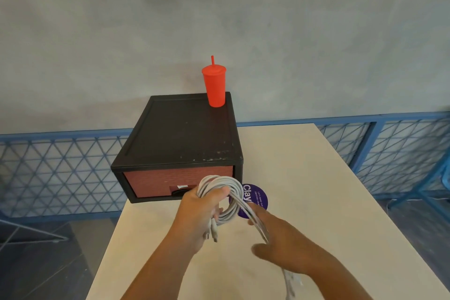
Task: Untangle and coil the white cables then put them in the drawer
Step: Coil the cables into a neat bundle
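Head view: the left hand [202, 209] grips a bundle of white cables [233, 190], its fingers and thumb curled round several loops held above the tabletop [316, 190], just in front of the drawer [155, 181]. A couple of plug ends hang below that fist. From the loops a few strands run down to the right hand [282, 238] and come out again beneath its wrist, trailing toward the near edge. Whether this hand pinches the strands or only lets them slide through I cannot tell.

As a judgement, the coiling is well along but not finished: most of the length sits in loops, while 1 loose tail is left to wind in.

The red-brown drawer is closed in its black drawer unit [180, 129], so opening it and putting the coil inside both remain. A red cup [214, 87] with a straw stands on the unit's top, and a purple disc [258, 196] lies behind the loops.
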### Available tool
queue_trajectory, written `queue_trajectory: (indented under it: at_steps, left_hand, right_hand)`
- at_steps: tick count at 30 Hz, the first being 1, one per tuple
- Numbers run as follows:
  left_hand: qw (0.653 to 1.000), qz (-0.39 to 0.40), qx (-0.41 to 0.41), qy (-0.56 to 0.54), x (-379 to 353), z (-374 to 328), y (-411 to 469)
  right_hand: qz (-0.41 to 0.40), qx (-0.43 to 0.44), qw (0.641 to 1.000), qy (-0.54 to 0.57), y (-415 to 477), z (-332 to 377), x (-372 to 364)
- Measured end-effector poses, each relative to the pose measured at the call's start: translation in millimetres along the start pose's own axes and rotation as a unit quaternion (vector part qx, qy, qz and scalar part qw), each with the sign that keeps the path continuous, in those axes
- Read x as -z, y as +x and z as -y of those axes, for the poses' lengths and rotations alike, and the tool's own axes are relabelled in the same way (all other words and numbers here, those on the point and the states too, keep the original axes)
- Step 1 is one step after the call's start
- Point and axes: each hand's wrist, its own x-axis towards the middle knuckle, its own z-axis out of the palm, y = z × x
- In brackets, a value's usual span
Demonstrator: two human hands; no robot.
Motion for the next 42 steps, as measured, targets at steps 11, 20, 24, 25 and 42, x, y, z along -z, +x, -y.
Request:
queue_trajectory:
  at_steps: [11, 20, 24, 25, 42]
  left_hand:
    - [0.997, 0.020, -0.023, 0.072, -12, 14, -11]
    - [0.976, 0.111, -0.038, 0.183, -2, 1, -11]
    - [0.979, 0.163, 0.054, -0.107, -5, 0, -14]
    - [0.973, 0.163, 0.058, -0.150, -6, 0, -14]
    - [0.966, 0.060, 0.030, -0.248, 12, -7, -3]
  right_hand:
    - [-0.203, 0.027, 0.976, 0.073, 17, 27, -1]
    - [-0.147, 0.082, 0.983, -0.067, 16, 32, 12]
    - [-0.188, 0.091, 0.976, 0.056, 14, 34, 19]
    - [-0.188, 0.087, 0.973, 0.103, 14, 34, 21]
    - [-0.107, -0.006, 0.959, -0.261, 8, -9, 30]
